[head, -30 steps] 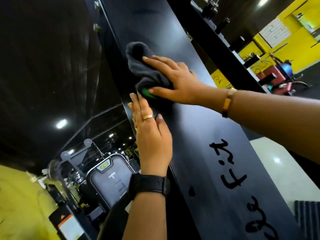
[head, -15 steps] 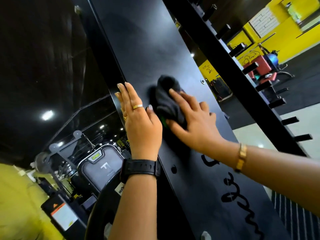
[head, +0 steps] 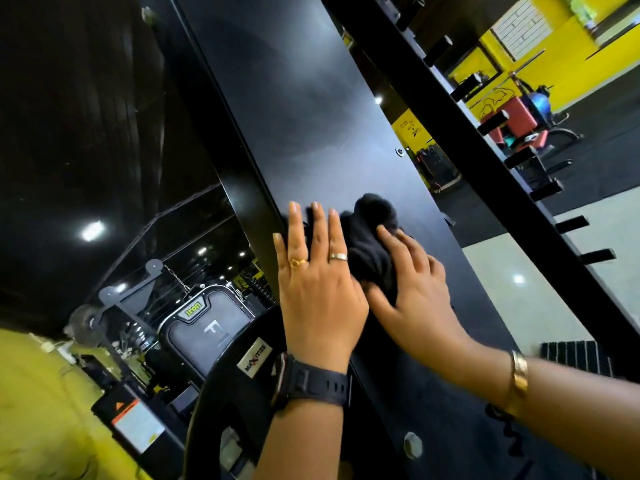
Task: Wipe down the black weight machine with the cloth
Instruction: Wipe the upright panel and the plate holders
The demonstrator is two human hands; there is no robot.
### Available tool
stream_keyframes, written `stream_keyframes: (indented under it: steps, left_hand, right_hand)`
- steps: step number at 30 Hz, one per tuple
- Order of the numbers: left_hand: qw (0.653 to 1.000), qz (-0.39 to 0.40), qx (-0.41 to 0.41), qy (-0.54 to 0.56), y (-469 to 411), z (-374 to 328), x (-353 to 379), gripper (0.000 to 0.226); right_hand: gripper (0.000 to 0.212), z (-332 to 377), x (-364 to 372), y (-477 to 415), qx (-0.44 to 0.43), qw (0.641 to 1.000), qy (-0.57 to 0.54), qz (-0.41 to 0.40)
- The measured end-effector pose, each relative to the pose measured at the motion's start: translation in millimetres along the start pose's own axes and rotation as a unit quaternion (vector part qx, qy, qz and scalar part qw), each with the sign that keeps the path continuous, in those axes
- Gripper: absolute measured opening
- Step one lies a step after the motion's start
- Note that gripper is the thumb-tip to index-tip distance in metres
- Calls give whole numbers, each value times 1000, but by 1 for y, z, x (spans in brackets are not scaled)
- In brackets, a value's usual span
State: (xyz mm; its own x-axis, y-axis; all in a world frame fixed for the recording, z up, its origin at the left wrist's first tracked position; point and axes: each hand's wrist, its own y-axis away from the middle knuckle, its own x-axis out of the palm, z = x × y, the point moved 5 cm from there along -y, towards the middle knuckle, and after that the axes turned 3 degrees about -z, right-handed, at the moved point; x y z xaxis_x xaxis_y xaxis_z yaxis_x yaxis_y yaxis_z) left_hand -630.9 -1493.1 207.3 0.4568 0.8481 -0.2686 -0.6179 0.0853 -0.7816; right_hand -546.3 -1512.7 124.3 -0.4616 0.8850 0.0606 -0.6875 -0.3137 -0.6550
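Note:
The black weight machine's flat front panel [head: 311, 116] runs diagonally across the head view. A bunched dark cloth [head: 372, 233] lies on it near the middle. My right hand [head: 412, 292] presses the cloth against the panel, fingers spread and laid over the cloth. My left hand [head: 317, 289] rests flat on the panel's left edge right beside the cloth, fingers straight; it wears two rings and a black watch at the wrist.
A black upright post with several pegs [head: 491, 161] runs parallel on the right. A black weight plate with a sticker [head: 242, 382] sits below my left wrist. A mirror at left reflects another machine [head: 204, 323]. Yellow walls and a red bench [head: 516, 119] stand far right.
My right hand has slid the cloth down the panel toward me, then slightly up and left beside my left hand. The view has shifted, so the panel's lettering is now out of sight.

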Motion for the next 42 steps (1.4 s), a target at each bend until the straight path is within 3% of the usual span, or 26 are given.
stream_keyframes:
  steps: [4, 6, 8, 10, 12, 13, 17, 21, 23, 27, 29, 31, 34, 38, 40, 42]
  left_hand:
    - [999, 25, 10, -24, 33, -16, 0, 62]
    - [999, 33, -13, -34, 41, -22, 1, 60]
    - [998, 40, -30, -43, 44, -26, 2, 59]
    - [997, 42, -33, -49, 44, -27, 4, 58]
    - [997, 39, -33, -54, 45, -29, 5, 57]
    - [997, 37, -35, -55, 47, -29, 5, 57]
    - [997, 33, -41, -54, 57, -33, 6, 56]
    - [998, 25, -51, -41, 64, -38, 5, 55]
    - [998, 22, -56, -37, 67, -41, 5, 54]
    - [997, 28, -56, -34, 82, -46, 6, 55]
    - [997, 31, -57, -32, 87, -47, 6, 55]
    - [997, 34, -58, -37, 89, -48, 5, 56]
    - [996, 50, -59, -41, 94, -49, 5, 57]
    - [995, 63, -58, -50, 105, -55, 5, 58]
    - [995, 64, -59, -55, 110, -58, 5, 58]
    - [994, 68, -58, -57, 114, -60, 5, 58]
  right_hand:
    - [68, -47, -11, -1, -172, 973, 142, -52]
    - [66, -70, -14, -11, -208, 963, 162, -56]
    - [68, -86, -15, -14, -153, 980, 111, -66]
    - [77, -89, -14, -8, -23, 996, 38, -76]
    - [81, -87, -9, 8, 96, 991, 30, -88]
    - [81, -82, -8, 17, 114, 989, 38, -87]
    - [78, -60, -9, 53, -40, 996, 61, -50]
    - [81, -91, -20, 63, -199, 969, 143, 17]
    - [77, -116, -28, 52, -165, 974, 154, 22]
    - [74, -141, -29, 50, 47, 994, 100, 9]
    - [71, -132, -23, 65, 106, 991, 87, 2]
    - [70, -109, -19, 84, 72, 993, 92, 1]
    - [80, -92, -13, 124, -64, 991, 114, 37]
    - [62, -134, -25, 147, -293, 934, 183, 94]
    - [63, -166, -34, 139, -285, 926, 218, 120]
    - [76, -187, -41, 134, -179, 952, 207, 133]
